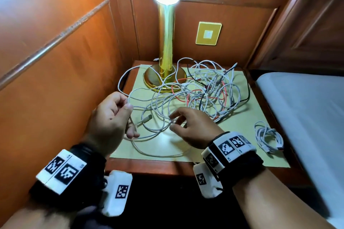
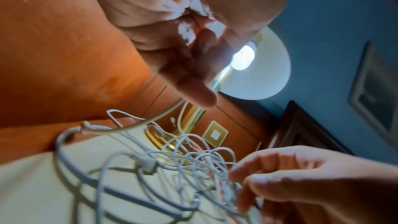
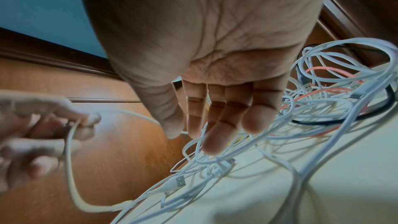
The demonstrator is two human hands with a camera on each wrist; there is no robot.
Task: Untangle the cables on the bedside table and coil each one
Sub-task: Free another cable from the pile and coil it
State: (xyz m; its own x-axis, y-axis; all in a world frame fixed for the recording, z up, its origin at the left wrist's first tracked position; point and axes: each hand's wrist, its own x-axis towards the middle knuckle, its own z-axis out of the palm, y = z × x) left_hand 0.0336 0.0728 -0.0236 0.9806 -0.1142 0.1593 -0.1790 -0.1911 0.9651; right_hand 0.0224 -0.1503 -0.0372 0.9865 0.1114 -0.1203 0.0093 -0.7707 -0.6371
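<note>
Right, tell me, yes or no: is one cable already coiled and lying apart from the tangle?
Yes. In the head view a coiled white cable lies on the mat near the bed, clear of the tangle.

Bedside table (image 1: 264, 98), wooden, covered by a pale mat (image 1: 232, 147). On it: brass lamp (image 1: 165, 72) at back edge; tangled cables (image 1: 201, 91) across the middle; one coiled white cable (image 1: 268, 137) near front right corner.
</note>
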